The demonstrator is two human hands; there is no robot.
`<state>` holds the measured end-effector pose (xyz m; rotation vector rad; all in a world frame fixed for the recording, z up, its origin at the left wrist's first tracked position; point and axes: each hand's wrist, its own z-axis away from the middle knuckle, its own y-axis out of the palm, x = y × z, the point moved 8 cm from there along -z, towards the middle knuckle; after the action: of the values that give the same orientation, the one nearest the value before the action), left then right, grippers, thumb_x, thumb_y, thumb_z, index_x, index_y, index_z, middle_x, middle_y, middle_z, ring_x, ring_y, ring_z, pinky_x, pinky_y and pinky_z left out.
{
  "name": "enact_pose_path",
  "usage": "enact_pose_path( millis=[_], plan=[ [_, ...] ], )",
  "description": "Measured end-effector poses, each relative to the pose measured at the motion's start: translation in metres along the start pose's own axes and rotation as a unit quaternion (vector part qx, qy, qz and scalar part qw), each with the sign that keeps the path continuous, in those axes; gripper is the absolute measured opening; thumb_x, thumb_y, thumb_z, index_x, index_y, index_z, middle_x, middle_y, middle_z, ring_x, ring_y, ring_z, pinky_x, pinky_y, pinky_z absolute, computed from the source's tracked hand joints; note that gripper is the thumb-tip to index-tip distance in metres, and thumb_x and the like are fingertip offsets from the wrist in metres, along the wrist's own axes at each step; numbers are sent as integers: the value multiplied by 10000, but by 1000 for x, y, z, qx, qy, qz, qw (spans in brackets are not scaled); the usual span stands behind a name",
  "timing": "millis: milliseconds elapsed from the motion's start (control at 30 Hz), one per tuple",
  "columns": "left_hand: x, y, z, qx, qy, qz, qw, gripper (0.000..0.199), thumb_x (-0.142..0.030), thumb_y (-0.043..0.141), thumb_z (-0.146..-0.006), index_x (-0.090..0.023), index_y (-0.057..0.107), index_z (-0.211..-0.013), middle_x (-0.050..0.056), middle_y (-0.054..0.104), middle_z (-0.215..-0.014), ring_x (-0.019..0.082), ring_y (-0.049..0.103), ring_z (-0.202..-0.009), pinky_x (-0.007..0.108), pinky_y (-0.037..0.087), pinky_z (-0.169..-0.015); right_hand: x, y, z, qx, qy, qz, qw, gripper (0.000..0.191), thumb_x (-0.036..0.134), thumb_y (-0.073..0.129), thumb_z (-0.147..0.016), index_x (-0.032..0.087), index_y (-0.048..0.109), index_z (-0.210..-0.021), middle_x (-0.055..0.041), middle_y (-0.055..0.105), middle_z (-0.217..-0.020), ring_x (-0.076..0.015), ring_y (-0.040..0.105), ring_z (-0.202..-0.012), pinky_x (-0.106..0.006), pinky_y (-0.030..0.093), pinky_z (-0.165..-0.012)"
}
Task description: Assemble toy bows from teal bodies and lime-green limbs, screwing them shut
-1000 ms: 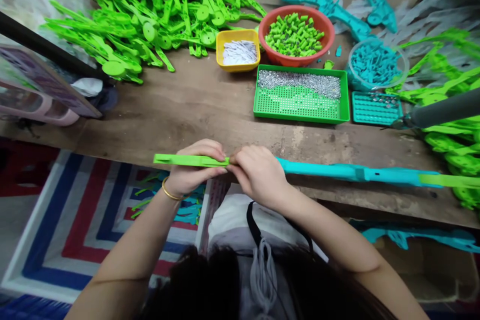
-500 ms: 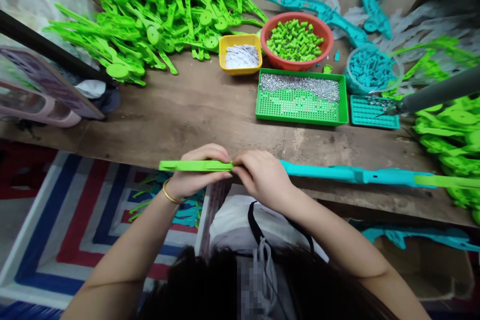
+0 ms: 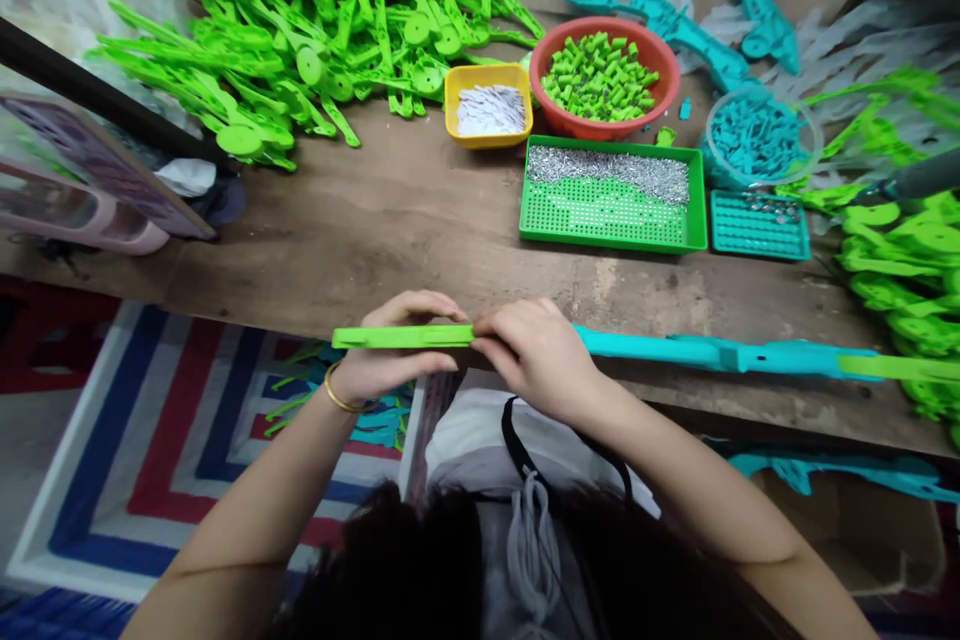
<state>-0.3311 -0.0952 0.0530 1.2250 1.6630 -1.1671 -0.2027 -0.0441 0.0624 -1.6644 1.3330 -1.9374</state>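
Observation:
A long bow-shaped plastic part (image 3: 720,352), blue along its middle with green ends, lies level along the table's front edge. My left hand (image 3: 386,360) is loosely around its left green end, thumb below and fingers above. With fingers and thumb pinched together, my right hand (image 3: 532,360) grips the part near where the green end meets the blue. Whatever sits under those fingertips is hidden. The green end sticks out left past my left hand, and the far right end runs to the picture's edge.
Green parts (image 3: 315,30) pile up at the back left. Behind my hands stand a green tray (image 3: 615,220) of small metal pieces, a yellow dish (image 3: 491,140), a red bowl (image 3: 607,125), a clear tub (image 3: 765,135) and a blue tray (image 3: 761,225). A dark rod-shaped tool (image 3: 926,178) hangs at the right.
My left thumb and fingers have spread slightly around the green end. The right hand keeps its pinch. The rod-shaped tool has swung away to the right, and the view has shifted a little.

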Motion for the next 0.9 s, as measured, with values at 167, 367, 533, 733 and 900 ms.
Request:
enact_pose_path(
  millis=[167, 367, 533, 733, 900],
  plan=[
    [-13, -2, 2, -22, 32, -41, 998, 159, -178, 789, -747, -188, 700, -878, 56, 712, -843, 183, 676, -838, 321, 573, -769, 13, 2, -5, -21, -31, 22, 999, 237, 315, 449, -984, 168, 632, -946, -58, 729, -955, -172, 604, -896, -325, 351, -805],
    [-16, -3, 2, -30, 30, -54, 998, 126, -176, 772, -764, -195, 696, -862, 48, 719, -835, 189, 682, -840, 348, 578, -784, 13, 6, -6, -28, -26, 33, 999, 265, 317, 429, -990, 177, 652, -955, -65, 744, -975, -173, 627, -893, -336, 377, -799],
    [-3, 0, 11, -55, -1, -23, 998, 288, -206, 838, -697, -200, 698, -949, 67, 726, -919, 197, 680, -903, 341, 571, -812, -1, -53, 35, -111, -13, 73, 991, 254, 351, 545, -941, 197, 626, -1125, -79, 729, -1140, -194, 654, -1074, -358, 439, -935],
    [14, 37, 21, -104, 11, 59, 993, 324, -179, 840, -688, -190, 681, -970, 79, 731, -964, 196, 698, -941, 342, 595, -839, -48, -138, 128, -215, 145, 242, 935, 289, 304, 621, -886, 321, 630, -1174, -63, 744, -1090, -243, 689, -1035, -434, 472, -980],
    [10, 45, 20, -84, 34, 72, 993, 197, -104, 787, -718, -185, 682, -863, 62, 740, -893, 205, 712, -890, 403, 611, -854, -87, -138, 177, -115, 192, 302, 926, 561, 641, 553, -833, 244, 592, -1228, -139, 702, -1180, -311, 658, -1112, -565, 372, -1076]
  ],
)
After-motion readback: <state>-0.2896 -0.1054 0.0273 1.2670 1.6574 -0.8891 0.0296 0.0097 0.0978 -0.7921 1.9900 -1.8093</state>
